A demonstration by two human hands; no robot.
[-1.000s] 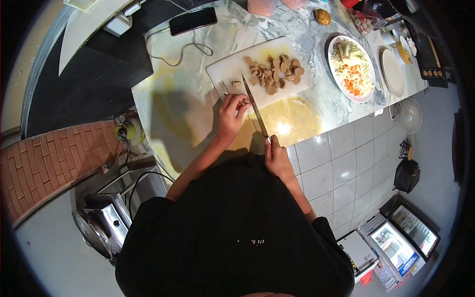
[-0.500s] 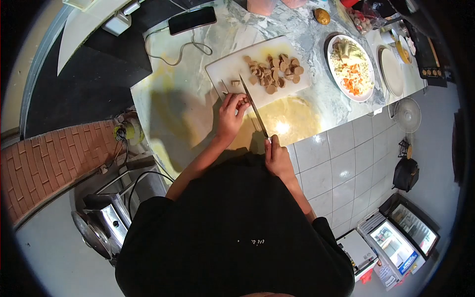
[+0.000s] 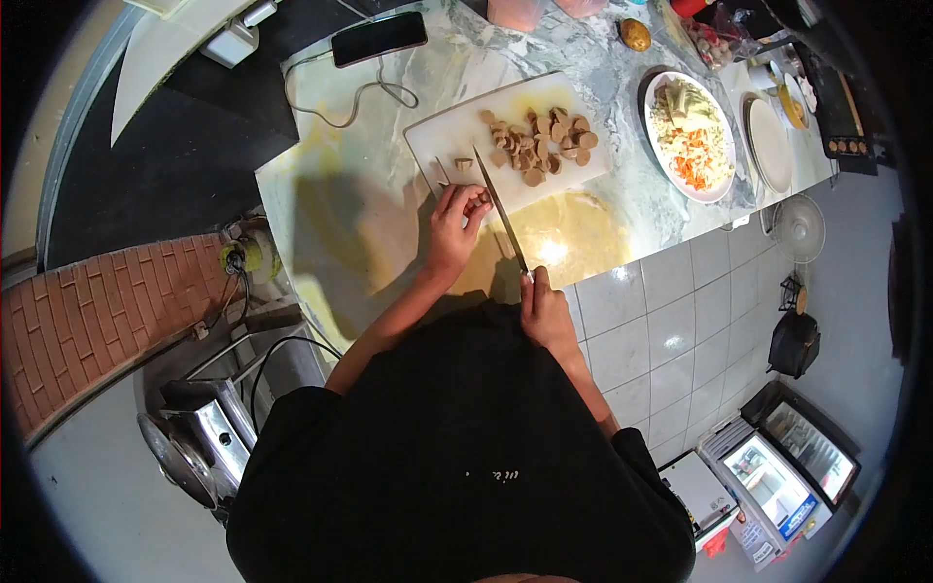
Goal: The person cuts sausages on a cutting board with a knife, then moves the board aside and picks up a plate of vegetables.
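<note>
My right hand [image 3: 546,309] is closed round the handle of a long knife [image 3: 504,214], whose blade points away from me over the white cutting board [image 3: 442,136]. Bent fingers of my left hand [image 3: 457,228] pinch a small brown piece of food [image 3: 484,197] at the board's near edge, right beside the blade. Left of the knife tip lies another brown piece [image 3: 464,163]. Past the blade, a loose heap of thin, round brown slices [image 3: 539,146], like cut sausage or meatball, covers the board's right part.
A white plate [image 3: 727,185] of shredded vegetables stands on the marble counter to the right, with stacked plates [image 3: 770,146] beyond it. A potato [image 3: 635,35] lies at the back. A phone [image 3: 379,41] and its cable [image 3: 362,89] are at the back left.
Almost nothing differs. Both hands, the knife and the brown slices keep their places on the board; the whole view has shifted only very slightly.
</note>
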